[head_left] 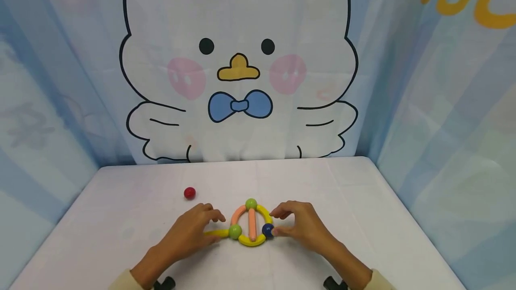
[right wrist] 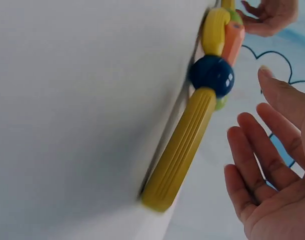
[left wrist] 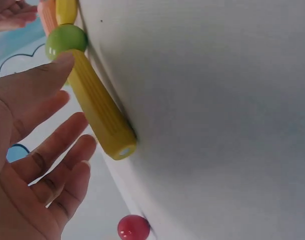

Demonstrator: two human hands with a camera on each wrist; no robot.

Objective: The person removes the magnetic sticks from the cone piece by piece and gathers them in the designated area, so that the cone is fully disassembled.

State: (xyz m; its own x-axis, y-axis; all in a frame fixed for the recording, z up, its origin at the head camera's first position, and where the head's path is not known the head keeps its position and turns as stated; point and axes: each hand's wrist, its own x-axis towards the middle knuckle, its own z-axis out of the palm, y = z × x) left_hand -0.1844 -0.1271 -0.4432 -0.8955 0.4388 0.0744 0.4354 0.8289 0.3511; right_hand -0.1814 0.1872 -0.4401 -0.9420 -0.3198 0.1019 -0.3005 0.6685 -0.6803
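A toy of coloured sticks and balls lies on the white table, its curved pieces forming a ring. A green ball (head_left: 251,203) tops the ring, another green ball (head_left: 235,231) sits left and a dark blue ball (head_left: 268,230) right. An orange stick (head_left: 252,225) stands inside the ring. My left hand (head_left: 192,228) has its thumb against the left yellow stick (left wrist: 100,107), fingers spread and relaxed. Beside the blue ball is my right hand (head_left: 301,226), fingers loosely bent, gripping nothing. Another yellow stick (right wrist: 180,152), joined to the blue ball, is mostly hidden by that hand in the head view.
A loose red ball (head_left: 190,193) lies on the table (head_left: 342,191), behind my left hand. A curtain (head_left: 242,138) with a printed cartoon bird hangs behind the table, and more cloth hangs at both sides. Black objects (head_left: 165,283) show below each wrist.
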